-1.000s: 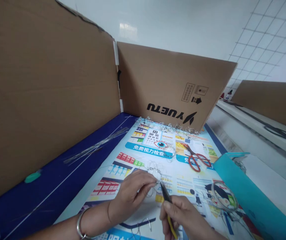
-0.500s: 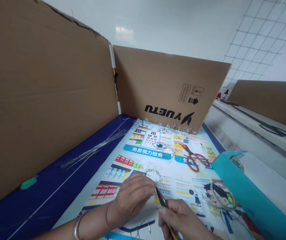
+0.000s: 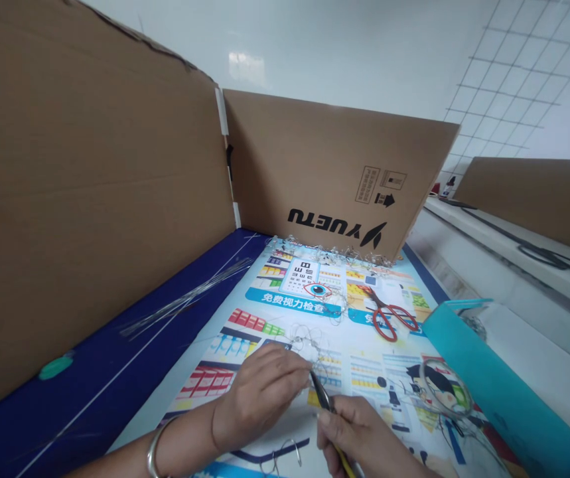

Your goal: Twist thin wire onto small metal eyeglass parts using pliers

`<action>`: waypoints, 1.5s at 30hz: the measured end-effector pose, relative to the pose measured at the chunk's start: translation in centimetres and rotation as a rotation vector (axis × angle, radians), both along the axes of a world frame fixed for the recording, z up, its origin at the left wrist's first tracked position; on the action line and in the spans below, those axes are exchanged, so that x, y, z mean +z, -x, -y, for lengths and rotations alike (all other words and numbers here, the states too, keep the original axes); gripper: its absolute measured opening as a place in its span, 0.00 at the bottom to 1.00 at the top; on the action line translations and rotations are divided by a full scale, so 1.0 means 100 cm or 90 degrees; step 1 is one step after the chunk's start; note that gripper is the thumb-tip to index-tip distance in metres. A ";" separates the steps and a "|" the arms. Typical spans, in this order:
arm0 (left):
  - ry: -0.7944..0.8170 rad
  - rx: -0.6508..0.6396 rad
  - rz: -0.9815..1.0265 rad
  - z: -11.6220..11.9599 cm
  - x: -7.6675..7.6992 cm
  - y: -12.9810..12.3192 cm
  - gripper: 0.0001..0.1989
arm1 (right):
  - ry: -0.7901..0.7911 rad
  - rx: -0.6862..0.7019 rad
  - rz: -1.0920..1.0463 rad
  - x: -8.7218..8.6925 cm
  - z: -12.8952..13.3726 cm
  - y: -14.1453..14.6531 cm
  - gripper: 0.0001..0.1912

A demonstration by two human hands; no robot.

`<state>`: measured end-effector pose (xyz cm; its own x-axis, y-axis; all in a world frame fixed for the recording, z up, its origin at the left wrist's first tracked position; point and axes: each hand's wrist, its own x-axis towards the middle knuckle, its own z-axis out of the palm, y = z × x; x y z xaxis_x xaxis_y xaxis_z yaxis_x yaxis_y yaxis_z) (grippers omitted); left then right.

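Observation:
My right hand (image 3: 359,435) grips a pair of pliers (image 3: 322,393) with a yellow handle, its jaws pointing up and to the left. The jaw tips meet the fingertips of my left hand (image 3: 267,388), which are pinched together. Thin wire seems to lie there, but what the left fingers hold is too small to make out. Just beyond the hands lies a tangle of thin wire (image 3: 305,342) on the printed sheet. Below the left hand, a few bent wire hooks (image 3: 285,455) rest near the bottom edge.
Red-handled scissors (image 3: 388,318) lie farther back on the right. A wire coil (image 3: 446,388) sits beside a teal box (image 3: 494,378). Straight wires (image 3: 188,297) lie on the blue surface at left. Wire scraps (image 3: 334,254) line the foot of the cardboard panel (image 3: 334,166).
Almost nothing differs. Both hands and the pliers keep nearly the same place and pose, with only a very slight shift of the view.

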<state>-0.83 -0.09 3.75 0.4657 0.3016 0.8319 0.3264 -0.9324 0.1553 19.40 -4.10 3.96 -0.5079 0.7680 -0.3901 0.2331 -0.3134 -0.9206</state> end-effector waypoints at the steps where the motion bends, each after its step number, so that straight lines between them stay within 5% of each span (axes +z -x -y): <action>1: -0.002 0.001 -0.002 -0.001 0.000 0.000 0.12 | 0.000 0.001 0.002 0.000 0.000 0.000 0.25; 27: -0.052 0.037 -0.087 -0.003 -0.005 0.002 0.09 | -0.015 0.000 0.040 -0.001 0.001 0.000 0.25; 34: 0.025 0.021 -0.011 0.000 -0.006 -0.002 0.11 | -0.029 0.019 0.144 0.004 0.002 0.003 0.23; 36: 0.098 0.032 0.032 0.001 -0.006 -0.004 0.10 | -0.095 0.051 0.207 0.009 0.002 0.001 0.21; 39: 0.216 0.075 0.067 0.001 -0.003 -0.006 0.07 | -0.407 0.089 0.398 0.017 0.000 -0.005 0.16; 42: 0.316 0.111 0.084 0.003 0.002 -0.008 0.04 | -0.683 0.020 0.583 0.021 -0.003 -0.013 0.08; 45: 0.371 0.140 0.094 0.006 0.005 -0.010 0.06 | -0.858 -0.048 0.672 0.021 -0.007 -0.017 0.05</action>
<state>0.16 -0.71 4.27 0.2344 0.7996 0.5529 0.4375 -0.5946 0.6746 21.15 -3.41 6.03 -0.4255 0.8182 0.3866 0.8888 0.4581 0.0086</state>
